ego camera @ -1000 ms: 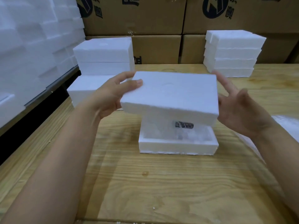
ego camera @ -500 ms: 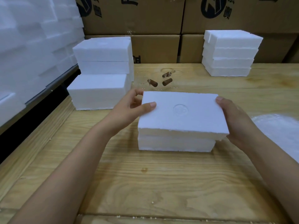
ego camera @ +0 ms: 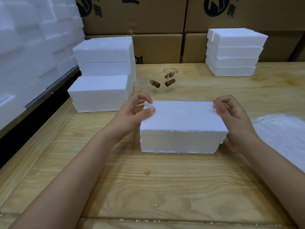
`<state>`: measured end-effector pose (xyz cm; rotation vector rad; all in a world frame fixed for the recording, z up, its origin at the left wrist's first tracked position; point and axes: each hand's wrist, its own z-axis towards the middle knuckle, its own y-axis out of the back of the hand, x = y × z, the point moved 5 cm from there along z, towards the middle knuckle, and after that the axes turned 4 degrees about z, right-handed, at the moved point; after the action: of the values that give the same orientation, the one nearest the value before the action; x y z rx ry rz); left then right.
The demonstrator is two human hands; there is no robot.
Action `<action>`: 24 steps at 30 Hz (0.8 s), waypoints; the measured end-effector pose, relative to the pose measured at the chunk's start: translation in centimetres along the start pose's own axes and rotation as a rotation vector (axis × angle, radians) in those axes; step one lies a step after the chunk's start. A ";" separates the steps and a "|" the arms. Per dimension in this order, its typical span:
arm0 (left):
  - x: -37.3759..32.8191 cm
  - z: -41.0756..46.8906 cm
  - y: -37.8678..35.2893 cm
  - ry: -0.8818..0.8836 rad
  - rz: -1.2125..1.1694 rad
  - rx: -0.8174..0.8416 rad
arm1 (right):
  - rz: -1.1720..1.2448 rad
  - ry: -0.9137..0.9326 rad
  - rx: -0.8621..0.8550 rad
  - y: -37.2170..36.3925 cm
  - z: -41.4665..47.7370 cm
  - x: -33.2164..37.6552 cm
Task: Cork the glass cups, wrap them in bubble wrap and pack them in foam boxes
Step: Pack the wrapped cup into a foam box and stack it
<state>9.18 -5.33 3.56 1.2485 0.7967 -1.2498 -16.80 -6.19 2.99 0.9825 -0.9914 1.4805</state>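
Note:
A closed white foam box (ego camera: pixel 181 141) stands on the wooden table (ego camera: pixel 148 187) in front of me, with its lid (ego camera: pixel 181 116) seated flush on top. My left hand (ego camera: pixel 132 113) holds the lid's far left corner, thumb flat on top and fingers curled at the edge. My right hand (ego camera: pixel 234 116) holds the far right corner, with curled fingertips on the lid and the palm along the box's side. Behind the box lie clear glass cups (ego camera: pixel 146 81) with brown corks (ego camera: pixel 156 83). The box's contents are hidden.
Bubble wrap (ego camera: pixel 280 129) lies on the table at the right. Closed foam boxes (ego camera: pixel 102 63) are stacked at the back left and foam pieces (ego camera: pixel 232 52) at the back right. Cardboard cartons (ego camera: pixel 148 14) line the back. A foam wall (ego camera: pixel 33 47) stands at the left.
Both hands lowered the lid from above the open box and set it down. It now sits flush, and the wrapped item inside is covered.

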 end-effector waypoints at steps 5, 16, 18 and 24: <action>0.4 -1.2 0.6 -0.012 0.061 0.108 | -0.135 -0.074 0.313 1.7 -0.3 -1.3; 2.4 -2.7 0.1 -0.035 0.359 0.312 | -0.564 -0.038 0.548 1.0 -2.1 -1.7; 2.4 -2.7 0.2 -0.043 0.345 0.291 | -0.572 -0.023 0.517 1.1 -2.1 -1.7; 2.0 -2.1 0.8 -0.009 0.248 0.217 | -0.403 -0.055 0.449 0.7 -1.3 -0.7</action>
<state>10.77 -3.86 1.40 1.4665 0.4907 -1.1595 -17.52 -5.26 1.85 1.4543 -0.4583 1.3580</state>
